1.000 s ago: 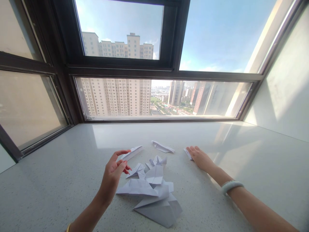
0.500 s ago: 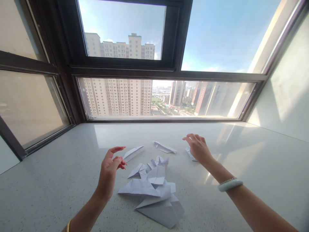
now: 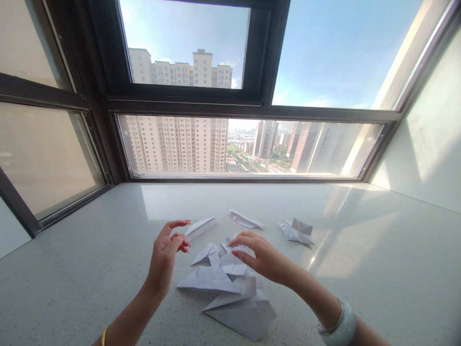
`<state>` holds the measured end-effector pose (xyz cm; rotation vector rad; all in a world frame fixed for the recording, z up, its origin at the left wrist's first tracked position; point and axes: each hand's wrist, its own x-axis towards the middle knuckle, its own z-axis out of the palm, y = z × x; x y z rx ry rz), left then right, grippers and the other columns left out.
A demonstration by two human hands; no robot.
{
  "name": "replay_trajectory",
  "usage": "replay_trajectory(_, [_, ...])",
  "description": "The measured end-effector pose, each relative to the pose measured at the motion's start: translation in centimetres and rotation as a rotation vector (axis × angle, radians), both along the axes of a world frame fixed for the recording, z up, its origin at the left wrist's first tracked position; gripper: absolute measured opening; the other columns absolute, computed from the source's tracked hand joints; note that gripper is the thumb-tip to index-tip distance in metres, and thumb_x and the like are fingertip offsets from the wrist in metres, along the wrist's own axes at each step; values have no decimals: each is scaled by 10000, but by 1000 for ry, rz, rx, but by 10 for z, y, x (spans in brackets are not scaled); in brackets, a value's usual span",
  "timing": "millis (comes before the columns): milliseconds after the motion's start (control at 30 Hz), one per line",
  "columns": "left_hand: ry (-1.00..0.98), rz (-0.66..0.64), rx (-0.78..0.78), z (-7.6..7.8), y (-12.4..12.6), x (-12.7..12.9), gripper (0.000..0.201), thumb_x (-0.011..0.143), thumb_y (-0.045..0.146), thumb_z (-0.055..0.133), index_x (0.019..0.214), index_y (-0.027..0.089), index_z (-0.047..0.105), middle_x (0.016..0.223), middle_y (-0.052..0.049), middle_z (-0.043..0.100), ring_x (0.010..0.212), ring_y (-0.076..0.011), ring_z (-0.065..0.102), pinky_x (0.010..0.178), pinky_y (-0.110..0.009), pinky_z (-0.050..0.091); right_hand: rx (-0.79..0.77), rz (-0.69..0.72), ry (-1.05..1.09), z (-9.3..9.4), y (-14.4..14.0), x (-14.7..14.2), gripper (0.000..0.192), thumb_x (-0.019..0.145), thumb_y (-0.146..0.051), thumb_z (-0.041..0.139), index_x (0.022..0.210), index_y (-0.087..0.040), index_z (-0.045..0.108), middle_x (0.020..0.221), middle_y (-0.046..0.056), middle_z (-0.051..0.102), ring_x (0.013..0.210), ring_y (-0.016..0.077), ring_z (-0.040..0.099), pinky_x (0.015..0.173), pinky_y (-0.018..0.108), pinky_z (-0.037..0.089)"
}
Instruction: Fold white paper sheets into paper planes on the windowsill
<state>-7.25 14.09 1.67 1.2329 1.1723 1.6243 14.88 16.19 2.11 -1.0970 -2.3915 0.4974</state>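
At the near middle of the surface: a heap of folded white paper pieces [image 3: 230, 283] lies, with both hands raised just above its far end.
Right hand: the right hand [image 3: 264, 259] reaches in from the near right corner, palm down, directly over the far part of the heap; it holds nothing.
Right fingers: the fingers [image 3: 240, 239] are spread loosely and curled downward, pointing toward the left edge, with their tips just above a small crumpled fold [image 3: 232, 240] on top of the heap. Whether they touch it cannot be told.
Left hand: the left hand [image 3: 166, 257] hovers off the heap's left flank, edge-on, empty.
Left fingers: loosely open, thumb and forefinger tips apart, pointing toward the heap and the far edge.
Nearer hand: the right one; the heap sits straight beneath it, while it lies to the right of the left hand.
Heap's long axis: it runs from the far middle toward the near right, its largest piece [image 3: 243, 315] a pointed fold nearest the near edge.
Gap between hands: narrow, with the heap's far end lying in it.
Loose pieces: a slim fold [image 3: 200, 227] lies just beyond the left fingertips; another [image 3: 246, 220] lies farther toward the window [image 3: 237, 144]; a third, opened-up piece [image 3: 297, 230] rests well apart toward the right edge.
Wrists: a pale bangle [image 3: 340, 327] on the right, a thin gold band [image 3: 104, 335] on the left.
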Motion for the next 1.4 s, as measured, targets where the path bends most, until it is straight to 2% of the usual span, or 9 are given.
replay_trajectory(233, [139,-98,-48,0,-2,5,142,670,202,479,741,152,591,801,-37,625,578,-116,520,516,-229,427,-96,91,-143,-13,-1,7,367,713,-394,604,1027,-206,587,995,76,604,952,225,503,844,373,379])
replay_trajectory(433, [314,-112,-79,4,0,2,154,696,209,441,723,170,588,813,-54,630,732,-188,574,611,-280,449,-43,62,-92,-18,7,13,155,785,-279,520,780,-186,644,773,39,644,751,168,565,739,309,416])
replay_trajectory(567, [583,-335,-102,4,-4,1,218,694,238,505,881,216,615,984,-62,618,947,-239,543,826,-355,408,-16,-34,-36,-19,14,19,221,809,-279,473,718,-166,639,703,40,635,666,152,557,638,273,430])
replay_trajectory(667, [780,-531,-66,-3,-8,3,458,615,214,612,1068,255,561,1145,-64,552,1102,-264,448,952,-397,311,-6,-102,6,-17,19,25,244,806,-301,470,704,-158,639,681,39,640,645,152,553,619,270,431])
replay_trajectory(733, [860,-568,-30,-10,-9,4,557,567,188,645,1110,259,541,1194,-73,521,1142,-274,409,980,-410,273,-10,-139,35,-16,22,28,257,803,-319,470,702,-155,639,674,37,644,640,152,554,619,271,432])
replay_trajectory(833, [916,-569,3,-18,-7,6,529,559,146,623,1075,253,571,1187,-78,528,1124,-271,428,973,-397,283,-24,-190,64,-16,24,33,271,804,-332,456,729,-149,640,667,37,648,625,152,553,608,273,431])
replay_trajectory(1067, [800,-461,-72,-15,-1,6,176,698,218,490,734,220,663,751,-27,655,747,-212,584,705,-276,432,47,-314,98,-16,28,39,278,803,-333,421,765,-164,638,649,23,643,579,139,534,567,260,417])
replay_trajectory(1233, [612,-323,-122,-15,3,4,227,734,336,504,817,208,671,687,-9,652,657,-188,584,586,-232,424,119,-360,-29,-8,29,49,290,804,-338,400,721,-175,625,616,16,619,541,141,518,537,256,391])
replay_trajectory(1400, [440,-307,-193,-14,6,3,295,726,359,537,910,160,652,738,-37,666,681,-185,599,594,-228,434,18,-304,-157,-5,26,56,234,785,-288,431,697,-178,618,609,16,610,572,152,534,542,252,381])
